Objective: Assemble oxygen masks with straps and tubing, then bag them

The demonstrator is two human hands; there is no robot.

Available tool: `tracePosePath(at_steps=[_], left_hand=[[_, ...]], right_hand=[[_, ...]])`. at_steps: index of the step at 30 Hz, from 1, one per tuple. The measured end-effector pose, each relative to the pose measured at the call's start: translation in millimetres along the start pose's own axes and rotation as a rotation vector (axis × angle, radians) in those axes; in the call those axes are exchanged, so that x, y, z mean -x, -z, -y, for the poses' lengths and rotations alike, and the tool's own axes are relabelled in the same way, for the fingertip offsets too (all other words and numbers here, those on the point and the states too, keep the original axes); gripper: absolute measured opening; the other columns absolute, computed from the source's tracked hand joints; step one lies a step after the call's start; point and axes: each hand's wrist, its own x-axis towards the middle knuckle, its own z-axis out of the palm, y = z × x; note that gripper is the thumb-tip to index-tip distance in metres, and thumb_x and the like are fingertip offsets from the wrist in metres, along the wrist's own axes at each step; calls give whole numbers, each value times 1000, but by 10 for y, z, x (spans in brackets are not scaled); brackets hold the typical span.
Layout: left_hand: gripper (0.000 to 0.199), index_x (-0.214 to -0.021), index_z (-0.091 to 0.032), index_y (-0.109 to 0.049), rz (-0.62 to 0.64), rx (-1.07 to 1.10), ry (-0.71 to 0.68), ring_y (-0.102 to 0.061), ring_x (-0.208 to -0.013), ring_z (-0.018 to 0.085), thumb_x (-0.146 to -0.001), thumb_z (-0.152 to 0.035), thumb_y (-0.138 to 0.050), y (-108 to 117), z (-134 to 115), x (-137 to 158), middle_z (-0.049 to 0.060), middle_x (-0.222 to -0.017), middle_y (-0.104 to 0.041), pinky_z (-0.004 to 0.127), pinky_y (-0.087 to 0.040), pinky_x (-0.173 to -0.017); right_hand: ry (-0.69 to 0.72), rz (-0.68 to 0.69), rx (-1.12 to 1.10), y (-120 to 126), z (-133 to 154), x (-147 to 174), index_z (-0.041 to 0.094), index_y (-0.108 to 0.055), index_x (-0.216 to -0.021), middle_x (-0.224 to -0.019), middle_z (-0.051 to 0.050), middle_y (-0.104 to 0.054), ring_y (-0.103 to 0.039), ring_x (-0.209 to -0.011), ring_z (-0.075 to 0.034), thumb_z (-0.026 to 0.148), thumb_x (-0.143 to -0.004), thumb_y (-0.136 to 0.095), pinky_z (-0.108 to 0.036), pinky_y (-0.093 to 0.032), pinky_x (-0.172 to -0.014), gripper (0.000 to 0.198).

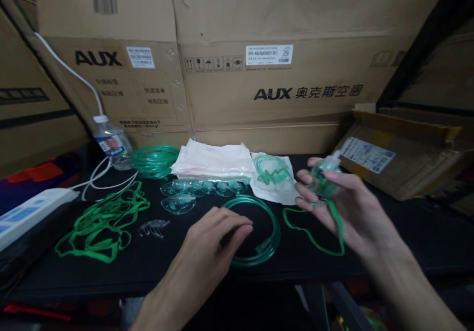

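My right hand [344,197] has its fingers around a clear green oxygen mask [326,175], raised above the right side of the table. From the mask a green elastic strap [314,239] hangs in a loop to the tabletop. My left hand [217,242] is closed in a pinch over a coil of green tubing [276,234], hiding the coil's left side. Whatever lies between those fingertips, if anything, is hidden. Behind the coil, several more clear masks [207,187] sit in a row, and a single mask [177,204] lies before them.
White plastic bags [213,158] are stacked behind the masks, beside a bag with tubing on it [272,175]. Leftward are coiled tubing [154,160], tangled green straps [107,227], small metal strips [154,228], a bottle [113,143] and a power strip [33,212]. Cardboard boxes [222,99] stand behind.
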Motion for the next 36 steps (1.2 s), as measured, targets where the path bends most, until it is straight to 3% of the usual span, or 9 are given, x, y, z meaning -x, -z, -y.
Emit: tracePosePath(at_steps=[4,8,12,15,17,22,27,30,36], left_hand=[[16,-114,-24,-70,163,-45,96,-69,-99,21,-99,-27,-65,-235,-13,126,2,-106,-73,42,-56,-95],[18,-112,-21,-70,261,-95,113,-67,-103,25,-95,-26,-72,-358,-45,53,3,-108,-71,45,-55,-97],[4,-98,-20,-70,284,-105,118,-67,-97,22,-94,-18,-70,-322,-30,9,2,-99,-70,38,-57,-88],[7,-100,-20,-68,264,-122,103,-68,-95,21,-97,-15,-66,-250,10,80,1,-98,-71,38,-56,-91],[12,-107,-22,-67,257,-130,80,-68,-97,21,-98,-15,-63,-193,48,163,2,-102,-72,41,-54,-99],[32,-130,-31,-63,339,-175,44,-65,-105,21,-101,-17,-57,-71,143,329,1,-115,-67,45,-51,-105],[27,-124,-33,-66,396,-200,68,-63,-110,24,-103,-20,-54,-38,156,367,1,-118,-65,54,-50,-104],[30,-127,-37,-64,411,-209,61,-64,-114,26,-98,-27,-65,-17,144,393,0,-123,-66,59,-48,-107],[30,-118,-32,-71,475,-214,-12,-67,-107,23,-94,-14,-68,177,171,406,0,-114,-71,45,-52,-104]], right_hand=[[107,-30,143,242,167,140,30,-53,-86,-70,2,-36,-37,-54,-17,40,-96,-55,-33,-47,-50,14],[99,125,563,358,54,287,27,-59,-83,-73,-1,-50,-48,-61,-19,48,-87,-72,-32,-46,-51,25],[115,161,937,334,-95,319,23,-59,-78,-71,0,-54,-49,-60,-17,42,-90,-67,-27,-41,-50,24],[153,179,1036,263,-206,228,22,-64,-92,-75,0,-61,-56,-63,-17,32,-88,-66,-27,-47,-58,11],[177,188,1105,208,-298,133,22,-66,-100,-79,0,-67,-62,-67,-18,28,-86,-65,-29,-50,-64,15],[233,108,1278,75,-574,-53,21,-61,-83,-74,0,-66,-63,-66,-19,21,-83,-61,-30,-46,-63,1],[266,106,1330,39,-802,-96,20,-58,-90,-89,-8,-68,-65,-82,-26,17,-85,-57,-36,-47,-76,6],[255,133,1342,65,-848,-95,19,-59,-94,-90,-8,-68,-66,-83,-26,16,-85,-57,-36,-48,-76,10],[183,191,1325,94,-764,-47,19,-66,-100,-95,-7,-73,-70,-90,-26,12,-82,-56,-34,-50,-77,22]])
